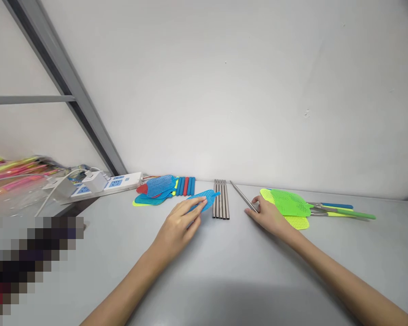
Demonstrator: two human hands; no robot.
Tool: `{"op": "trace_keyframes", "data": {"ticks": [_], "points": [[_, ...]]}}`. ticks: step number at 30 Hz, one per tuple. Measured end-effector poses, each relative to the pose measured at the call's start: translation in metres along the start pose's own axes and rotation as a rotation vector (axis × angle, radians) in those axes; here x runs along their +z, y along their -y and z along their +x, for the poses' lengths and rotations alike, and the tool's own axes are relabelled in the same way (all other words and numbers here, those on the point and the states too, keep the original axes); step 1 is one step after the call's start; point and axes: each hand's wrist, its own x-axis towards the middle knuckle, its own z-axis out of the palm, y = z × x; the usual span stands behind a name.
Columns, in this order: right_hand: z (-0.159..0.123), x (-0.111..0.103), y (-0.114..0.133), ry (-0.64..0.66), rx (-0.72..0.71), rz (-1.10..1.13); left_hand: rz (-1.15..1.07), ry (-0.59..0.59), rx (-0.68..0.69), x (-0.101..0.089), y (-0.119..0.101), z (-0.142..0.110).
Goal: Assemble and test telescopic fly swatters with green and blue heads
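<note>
My left hand (182,222) is closed on a blue fly swatter head (210,197), whose short stem points right. In my right hand (265,216) is one end of a metal tube (241,194), its other end slanting up and left toward the wall. Between my hands several metal tubes (221,199) lie side by side. Left of them is a stack of swatter heads (159,186), blue, red and yellow-green, beside a row of blue and red handle grips (185,186). Right of my right hand lie fly swatters (289,203) with green and yellow-green heads, metal shafts and coloured handles.
A white power strip (122,183) with plugged-in chargers (95,181) runs along the table's left edge. Further left are bagged colourful items (13,185). A white wall (231,90) stands behind the grey table (204,280), with a metal frame (71,95) at the left.
</note>
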Motion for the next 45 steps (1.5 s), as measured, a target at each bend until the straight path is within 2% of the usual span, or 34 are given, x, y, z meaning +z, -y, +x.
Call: {"op": "trace_keyframes", "data": {"ticks": [4, 8, 13, 14, 15, 18, 22, 24, 26, 31, 34, 36, 39, 43, 45], "points": [[0.002, -0.004, 0.003, 0.07, -0.003, -0.023, 0.007, -0.023, 0.01, 0.001, 0.0, -0.001], [-0.005, -0.013, 0.006, 0.223, -0.008, 0.036, 0.011, -0.059, 0.018, 0.001, -0.002, -0.002], [-0.028, -0.033, -0.004, 0.453, 0.049, 0.211, 0.0, -0.129, 0.035, -0.002, -0.009, 0.0], [-0.034, -0.038, -0.008, 0.476, 0.061, 0.266, -0.001, -0.14, 0.036, -0.003, -0.011, 0.001], [-0.041, -0.042, -0.013, 0.492, 0.103, 0.414, -0.003, -0.146, 0.036, -0.004, -0.013, 0.001], [-0.061, -0.051, -0.032, 0.451, 0.202, 0.683, -0.01, -0.112, 0.034, -0.004, -0.021, -0.001], [-0.075, -0.054, -0.053, 0.323, 0.294, 0.845, -0.024, 0.019, 0.051, -0.002, -0.034, -0.006], [-0.076, -0.053, -0.059, 0.302, 0.313, 0.886, -0.035, 0.095, 0.061, 0.0, -0.043, -0.009], [-0.075, -0.053, -0.063, 0.287, 0.322, 0.941, -0.043, 0.178, 0.065, 0.003, -0.054, -0.011], [-0.074, -0.053, -0.071, 0.273, 0.353, 1.032, -0.126, 0.498, 0.034, 0.006, -0.079, -0.016], [-0.074, -0.052, -0.072, 0.252, 0.373, 1.035, -0.196, 0.613, -0.022, 0.006, -0.088, -0.016], [-0.074, -0.052, -0.07, 0.238, 0.367, 1.028, -0.195, 0.64, -0.079, 0.007, -0.088, -0.016], [-0.074, -0.053, -0.067, 0.245, 0.352, 0.997, -0.105, 0.603, -0.157, 0.011, -0.081, -0.018], [-0.075, -0.054, -0.067, 0.235, 0.341, 0.997, 0.01, 0.536, -0.2, 0.019, -0.064, -0.022], [-0.075, -0.054, -0.067, 0.226, 0.342, 1.005, 0.015, 0.551, -0.216, 0.021, -0.058, -0.024]]}}
